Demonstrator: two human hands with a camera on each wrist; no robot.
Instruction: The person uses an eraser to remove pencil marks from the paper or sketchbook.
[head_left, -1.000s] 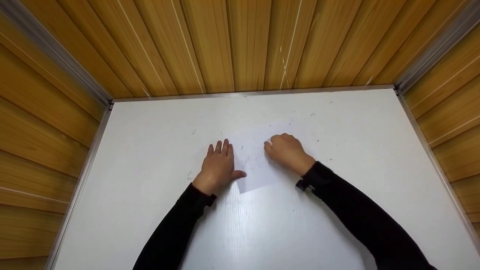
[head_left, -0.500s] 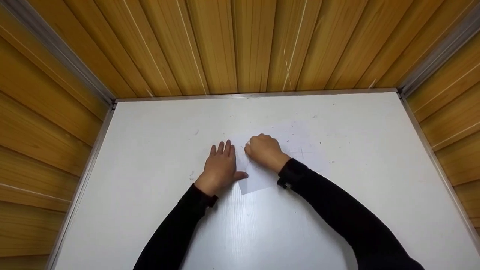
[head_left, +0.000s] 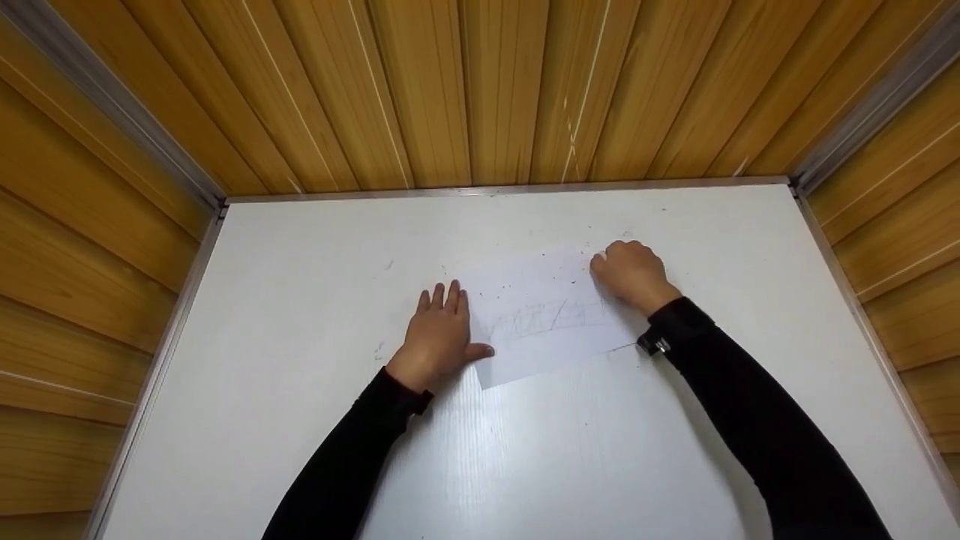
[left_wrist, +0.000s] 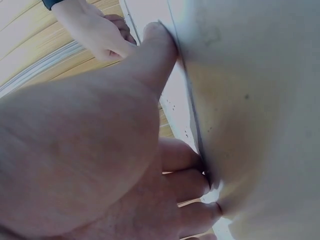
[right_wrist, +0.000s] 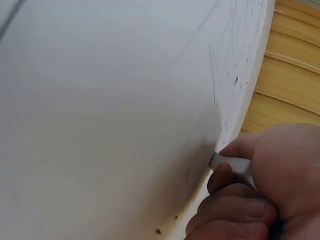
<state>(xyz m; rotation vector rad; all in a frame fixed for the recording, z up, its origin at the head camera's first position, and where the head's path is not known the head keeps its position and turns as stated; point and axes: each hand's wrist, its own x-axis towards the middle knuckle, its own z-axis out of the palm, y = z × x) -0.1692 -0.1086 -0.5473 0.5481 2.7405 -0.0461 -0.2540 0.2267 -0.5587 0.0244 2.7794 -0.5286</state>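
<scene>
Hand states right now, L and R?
Left hand: open, holding nothing, thumb on the paper.
Right hand: closed, holding a small white block, likely an eraser.

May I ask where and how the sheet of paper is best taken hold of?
The sheet of paper is probably best pinched at the middle of its near edge, coming from the person's side: it lies flat, offering only thin edges, and the left hand covers part of its left edge.
</scene>
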